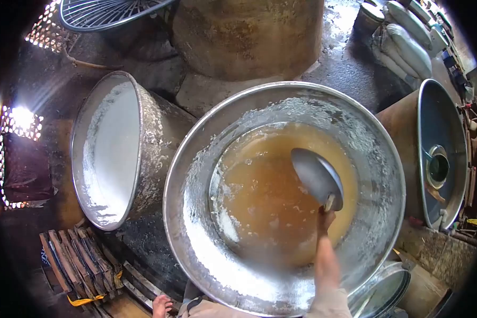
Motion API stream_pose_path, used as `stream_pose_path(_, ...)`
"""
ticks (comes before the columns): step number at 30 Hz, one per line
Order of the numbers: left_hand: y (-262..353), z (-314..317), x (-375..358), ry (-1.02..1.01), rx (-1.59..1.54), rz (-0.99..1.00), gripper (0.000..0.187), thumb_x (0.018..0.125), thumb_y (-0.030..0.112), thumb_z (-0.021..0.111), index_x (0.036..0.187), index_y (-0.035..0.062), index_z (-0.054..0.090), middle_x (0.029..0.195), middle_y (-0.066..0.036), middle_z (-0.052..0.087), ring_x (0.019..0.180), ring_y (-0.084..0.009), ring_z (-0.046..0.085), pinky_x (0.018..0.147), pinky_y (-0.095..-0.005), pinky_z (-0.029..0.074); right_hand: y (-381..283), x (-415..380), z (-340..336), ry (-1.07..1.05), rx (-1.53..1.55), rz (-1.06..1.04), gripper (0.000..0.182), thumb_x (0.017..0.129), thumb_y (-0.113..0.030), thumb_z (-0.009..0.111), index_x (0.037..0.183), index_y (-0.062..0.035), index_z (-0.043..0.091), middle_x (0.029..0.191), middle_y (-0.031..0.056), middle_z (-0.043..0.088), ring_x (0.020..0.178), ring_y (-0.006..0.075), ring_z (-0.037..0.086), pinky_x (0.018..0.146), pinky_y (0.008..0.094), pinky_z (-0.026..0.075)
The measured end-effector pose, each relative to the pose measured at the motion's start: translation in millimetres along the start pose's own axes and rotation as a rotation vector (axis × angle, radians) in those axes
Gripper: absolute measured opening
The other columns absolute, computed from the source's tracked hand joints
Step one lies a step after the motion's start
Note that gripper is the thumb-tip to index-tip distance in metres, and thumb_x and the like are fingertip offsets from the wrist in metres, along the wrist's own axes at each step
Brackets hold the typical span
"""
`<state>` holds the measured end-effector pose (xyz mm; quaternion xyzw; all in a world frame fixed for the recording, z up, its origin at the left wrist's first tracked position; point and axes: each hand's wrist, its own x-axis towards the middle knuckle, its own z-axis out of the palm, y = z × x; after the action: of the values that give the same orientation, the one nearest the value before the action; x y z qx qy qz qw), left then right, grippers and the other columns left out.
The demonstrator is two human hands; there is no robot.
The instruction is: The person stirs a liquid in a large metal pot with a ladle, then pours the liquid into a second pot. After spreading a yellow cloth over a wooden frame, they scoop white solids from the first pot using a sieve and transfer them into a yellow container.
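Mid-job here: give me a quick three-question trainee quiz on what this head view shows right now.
1. True or false: the right hand holds the grey metal ladle over the brown liquid.
2. Which vessel holds white liquid? A) the tilted metal basin on the left B) the large round metal basin in the middle C) the metal vessel on the right
3. Fill in: at the lower edge of the picture, below the large basin's rim, a bare ____ shows.

Key: 1 true; 2 A; 3 foot.
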<state>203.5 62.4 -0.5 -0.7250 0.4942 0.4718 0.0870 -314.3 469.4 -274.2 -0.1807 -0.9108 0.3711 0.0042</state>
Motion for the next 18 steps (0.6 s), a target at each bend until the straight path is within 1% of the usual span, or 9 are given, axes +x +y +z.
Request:
stream_pose_path(3, -31.0, -35.6, 21.9, -0.15, -0.145, -0.058, 0.015, 0.082, 0.014, 0.048, 0.097, 0.0109, 0.049, 0.076, -0.006, 0.056, 0.057, -0.0162, 0.056, 0.042, -0.029, 0.046, 70.7, -41.8, 67.3, -0.115, -0.083, 0.104, 0.023, 0.072, -0.02, 0.057, 0.069, 0.0027, 0.057, 0.063, 0.022, 0.056, 0.061, 0.0349, 0.057, 0.052, 0.0411, 0.042)
stream_pose_path(4, -23.3, -22.0, 6.0, 0.078, 0.05, -0.05, 0.015, 0.082, 0.015, 0.05, 0.096, 0.0106, 0.049, 0.074, -0.007, 0.057, 0.055, -0.018, 0.056, 0.04, -0.0299, 0.045, 130.7, -67.1, 114.8, -0.127, -0.068, 0.162, 0.023, 0.071, -0.02, 0.059, 0.073, 0.0023, 0.057, 0.065, 0.0224, 0.057, 0.06, 0.0366, 0.056, 0.052, 0.0427, 0.041)
stream_pose_path(7, -26.6, -28.0, -10.7, 0.029, -0.173, -0.231, 0.032, 0.084, 0.024, 0.052, 0.112, 0.0134, 0.042, 0.081, -0.005, 0.057, 0.062, -0.0171, 0.057, 0.046, -0.0285, 0.048, 146.8, -138.3, 147.1, -0.206, -0.123, -0.25, 0.023, 0.07, -0.021, 0.061, 0.078, 0.0001, 0.056, 0.065, 0.0182, 0.056, 0.054, 0.0351, 0.052, 0.05, 0.0413, 0.04)
stream_pose_path(9, -42.0, -32.0, -10.7, -0.036, -0.088, -0.165, 0.027, 0.085, 0.028, 0.048, 0.106, 0.0112, 0.045, 0.076, -0.004, 0.056, 0.059, -0.0157, 0.056, 0.044, -0.0265, 0.046, 66.2, -160.0, 115.4, -0.484, 0.274, 0.222, 0.017, 0.071, -0.019, 0.061, 0.071, -0.0032, 0.054, 0.059, 0.0102, 0.053, 0.048, 0.0251, 0.049, 0.046, 0.0366, 0.04)
stream_pose_path(11, -55.3, -32.9, -10.8, 0.076, -0.116, -0.103, 0.018, 0.081, 0.017, 0.051, 0.098, 0.0109, 0.049, 0.075, -0.007, 0.058, 0.055, -0.0197, 0.057, 0.041, -0.0322, 0.045, 58.8, -179.9, 100.4, -0.812, 0.613, 0.795, 0.016, 0.072, -0.017, 0.06, 0.066, -0.0052, 0.053, 0.057, 0.0059, 0.05, 0.046, 0.0192, 0.048, 0.045, 0.0338, 0.04)
stream_pose_path(12, -47.5, -32.2, -31.1, -0.064, -0.132, -0.066, 0.032, 0.085, 0.028, 0.048, 0.112, 0.01, 0.045, 0.09, -0.007, 0.058, 0.075, -0.0197, 0.058, 0.058, -0.0304, 0.049, 107.0, -206.7, 109.9, -1.018, 0.725, 0.773, 0.016, 0.079, -0.023, 0.053, 0.083, -0.0075, 0.053, 0.063, 0.0022, 0.05, 0.053, 0.0141, 0.046, 0.048, 0.0299, 0.04)
stream_pose_path(14, -58.8, -28.1, -25.3, 0.009, -0.125, -0.084, 0.026, 0.083, 0.023, 0.049, 0.106, 0.011, 0.047, 0.084, -0.008, 0.058, 0.066, -0.0202, 0.058, 0.05, -0.0324, 0.047, 119.5, -218.5, 114.5, -1.228, 0.822, 0.72, 0.025, 0.086, -0.029, 0.045, 0.1, -0.0099, 0.053, 0.07, -0.0014, 0.049, 0.059, 0.0089, 0.045, 0.051, 0.026, 0.04)
stream_pose_path(16, -72.0, -28.6, -11.2, 0.037, -0.196, -0.174, 0.02, 0.082, 0.021, 0.046, 0.1, 0.0128, 0.049, 0.079, -0.008, 0.059, 0.059, -0.0203, 0.058, 0.044, -0.0339, 0.045, 89.1, -221.0, 114.9, -1.06, 0.581, 0.962, 0.01, 0.073, -0.007, 0.056, 0.064, -0.0047, 0.052, 0.055, 0.0044, 0.048, 0.043, 0.0145, 0.045, 0.038, 0.0281, 0.038)
stream_pose_path(18, -88.1, -25.0, 8.8, 0.008, -0.193, -0.136, 0.02, 0.081, 0.023, 0.043, 0.099, 0.0141, 0.049, 0.079, -0.007, 0.058, 0.062, -0.0191, 0.058, 0.046, -0.0323, 0.044, 26.1, -215.8, 61.5, -1.003, 0.587, 0.843, 0.009, 0.073, -0.007, 0.056, 0.065, -0.0033, 0.053, 0.054, 0.0053, 0.048, 0.043, 0.0152, 0.046, 0.038, 0.0284, 0.039)
